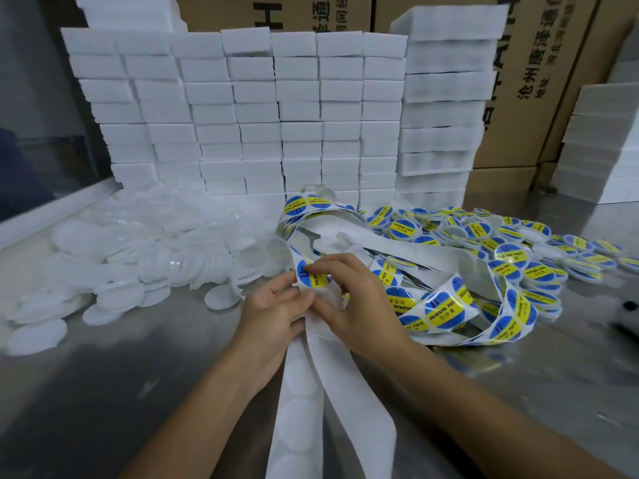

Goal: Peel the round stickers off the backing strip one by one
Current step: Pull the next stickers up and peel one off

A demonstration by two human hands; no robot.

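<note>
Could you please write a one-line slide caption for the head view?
Both hands, left hand and right hand, pinch a backing strip at a round sticker.

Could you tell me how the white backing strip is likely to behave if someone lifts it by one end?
The backing strip would probably flop: it already loops and curls across the table. It looks thin, so likely very light. Its emptied part shows a slight sheen, so perhaps slippery.

On the counter [103,392], a heap of unlabelled lids [114,257] lay to the left and a heap of stickered lids [511,243] to the right. Between them the backing strip [345,409] ran forward from a tangle of stickers [446,305]. Stacked foam blocks [262,108] stood behind, with cardboard boxes [539,81] behind those.
</note>
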